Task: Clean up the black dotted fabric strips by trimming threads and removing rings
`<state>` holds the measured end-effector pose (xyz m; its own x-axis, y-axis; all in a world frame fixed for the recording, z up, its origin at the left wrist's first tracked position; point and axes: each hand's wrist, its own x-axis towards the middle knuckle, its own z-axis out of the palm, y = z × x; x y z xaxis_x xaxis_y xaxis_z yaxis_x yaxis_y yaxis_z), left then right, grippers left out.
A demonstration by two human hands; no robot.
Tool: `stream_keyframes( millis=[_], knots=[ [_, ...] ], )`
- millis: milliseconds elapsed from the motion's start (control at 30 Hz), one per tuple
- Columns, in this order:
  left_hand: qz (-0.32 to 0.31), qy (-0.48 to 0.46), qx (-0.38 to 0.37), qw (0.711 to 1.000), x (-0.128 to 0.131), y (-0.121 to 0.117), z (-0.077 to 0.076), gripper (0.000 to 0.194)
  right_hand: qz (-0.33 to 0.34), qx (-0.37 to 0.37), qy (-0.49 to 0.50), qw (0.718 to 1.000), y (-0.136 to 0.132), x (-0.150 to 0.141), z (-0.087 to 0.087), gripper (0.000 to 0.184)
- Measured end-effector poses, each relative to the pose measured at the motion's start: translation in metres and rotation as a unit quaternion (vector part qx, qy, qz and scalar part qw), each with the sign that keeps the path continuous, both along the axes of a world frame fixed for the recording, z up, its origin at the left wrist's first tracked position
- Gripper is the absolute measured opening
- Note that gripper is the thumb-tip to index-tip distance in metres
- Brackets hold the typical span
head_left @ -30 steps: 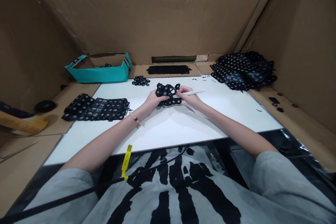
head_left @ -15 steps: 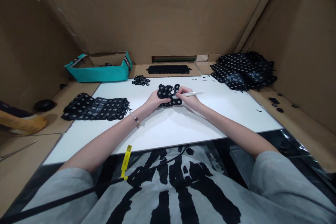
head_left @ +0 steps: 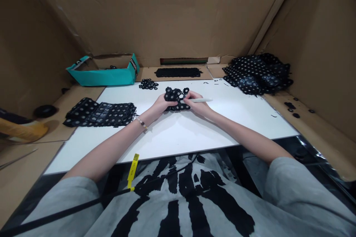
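White tabletop (head_left: 178, 129), dotted sheets (head_left: 111, 113) across its left edge, rings (head_left: 148, 84) heaped at back, scraps (head_left: 206, 83), dotted pile (head_left: 257, 72) over far right corner

Soft, diffuse light makes the white board (head_left: 178, 129) brightest, with a faint shadow below the black dotted piece (head_left: 172, 94), while the cardboard wall (head_left: 167, 18) darkens leftward and wide-angle distortion stretches the blurry yellow container (head_left: 25, 130).

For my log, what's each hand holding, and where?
The left hand grips the dotted piece by its left side; the right hand holds the white tool near its left end.
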<state>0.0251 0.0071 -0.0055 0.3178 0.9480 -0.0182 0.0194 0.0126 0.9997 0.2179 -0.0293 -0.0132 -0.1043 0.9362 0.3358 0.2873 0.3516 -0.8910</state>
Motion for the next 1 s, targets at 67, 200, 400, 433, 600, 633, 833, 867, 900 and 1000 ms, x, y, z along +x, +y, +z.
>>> stream_keyframes(
  millis=[67,200,400,433,600,633,833,867,900,1000],
  knots=[
    [0.018,0.007,-0.011,1.000,-0.002,0.000,0.002,0.045,0.008,-0.058,0.070,0.996,0.005,0.004,0.001,0.023],
    [0.035,0.001,-0.023,0.999,-0.003,0.000,0.004,0.045,0.006,-0.114,0.175,0.978,0.007,0.005,0.003,0.027],
    [-0.048,0.001,-0.022,0.999,-0.002,-0.004,0.004,0.050,0.036,-0.093,0.154,0.983,0.001,-0.001,0.002,0.027],
    [-0.050,0.007,-0.012,0.999,-0.001,-0.004,0.003,0.052,0.039,-0.093,0.150,0.984,0.000,-0.001,0.002,0.027],
    [-0.020,0.016,0.005,1.000,0.000,-0.003,0.000,0.045,0.034,-0.082,0.145,0.985,-0.001,0.000,0.003,0.025],
    [-0.009,0.018,0.002,1.000,0.000,-0.002,0.000,0.040,0.032,-0.080,0.144,0.986,-0.001,0.000,0.004,0.024],
    [-0.012,0.026,0.010,1.000,0.001,-0.004,0.001,0.045,0.031,-0.079,0.133,0.987,-0.003,-0.002,0.005,0.024],
    [-0.020,0.029,0.016,0.999,0.001,-0.005,0.001,0.049,0.034,-0.077,0.133,0.988,-0.004,-0.002,0.005,0.024],
    [-0.022,0.033,0.022,0.999,0.002,-0.005,0.000,0.051,0.036,-0.074,0.131,0.988,-0.004,-0.002,0.005,0.024],
    [-0.002,0.030,0.017,0.999,0.002,-0.003,-0.002,0.051,0.033,-0.062,0.115,0.991,-0.003,-0.001,0.005,0.023]
  ],
)
